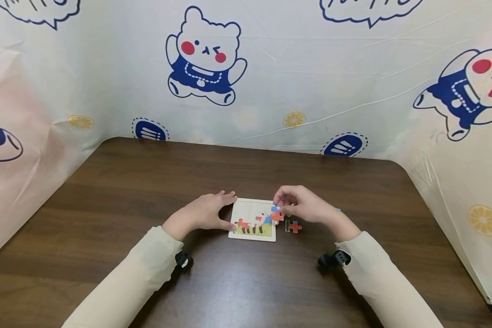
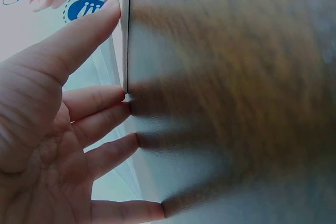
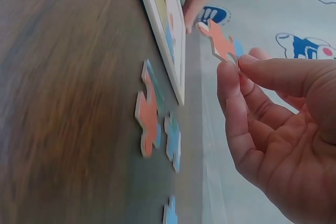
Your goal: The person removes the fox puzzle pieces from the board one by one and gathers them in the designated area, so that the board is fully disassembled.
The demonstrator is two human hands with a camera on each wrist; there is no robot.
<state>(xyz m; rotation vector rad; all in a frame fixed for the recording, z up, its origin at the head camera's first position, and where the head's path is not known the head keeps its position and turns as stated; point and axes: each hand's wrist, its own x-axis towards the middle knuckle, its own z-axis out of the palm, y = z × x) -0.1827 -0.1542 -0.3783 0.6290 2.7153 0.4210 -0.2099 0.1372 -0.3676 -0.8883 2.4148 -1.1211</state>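
Observation:
A white-framed puzzle board point(image 1: 253, 205) lies on the table, its lower part filled with pieces that show an animal on grass and its upper part bare. My left hand point(image 1: 205, 212) rests at the board's left side, fingers spread, the thumb on its edge; in the left wrist view the fingertips point(image 2: 113, 153) touch the table. Over the board's right edge my right hand point(image 1: 305, 205) pinches an orange and blue puzzle piece point(image 3: 220, 43) between thumb and index finger, held above the table. Another orange puzzle piece point(image 1: 294, 226) lies right of the board.
In the right wrist view, a blue puzzle piece point(image 3: 172, 142) lies beside the loose orange one, and a further blue piece point(image 3: 170, 212) is partly cut off by the frame. The brown wooden table point(image 1: 238, 282) meets a printed curtain point(image 1: 270, 91) at the back and sides.

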